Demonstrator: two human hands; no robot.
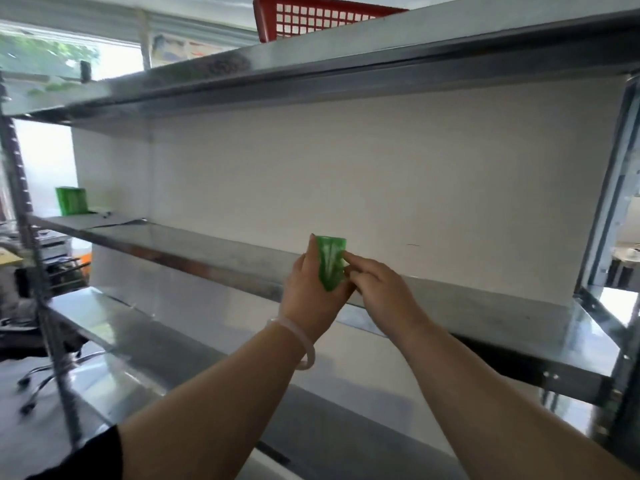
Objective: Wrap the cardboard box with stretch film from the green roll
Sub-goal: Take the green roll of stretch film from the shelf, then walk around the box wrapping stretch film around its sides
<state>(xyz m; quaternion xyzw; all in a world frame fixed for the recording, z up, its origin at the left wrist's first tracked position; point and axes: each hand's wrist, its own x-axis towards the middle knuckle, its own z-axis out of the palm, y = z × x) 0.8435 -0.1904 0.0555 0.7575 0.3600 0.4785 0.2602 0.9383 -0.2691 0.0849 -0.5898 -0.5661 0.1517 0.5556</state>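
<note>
A small green roll of stretch film (331,262) is held up in front of the metal shelf. My left hand (310,292) grips it from the left and below, fingers wrapped behind it. My right hand (375,284) touches the roll's right side with its fingertips, pinching at the film's surface. No cardboard box shows in this view.
A metal shelving unit fills the view, with its middle shelf (214,251) just behind my hands and a white back panel. A second green object (71,199) stands at the shelf's far left. A red basket (311,15) sits on the top shelf. A chair base (45,379) is at lower left.
</note>
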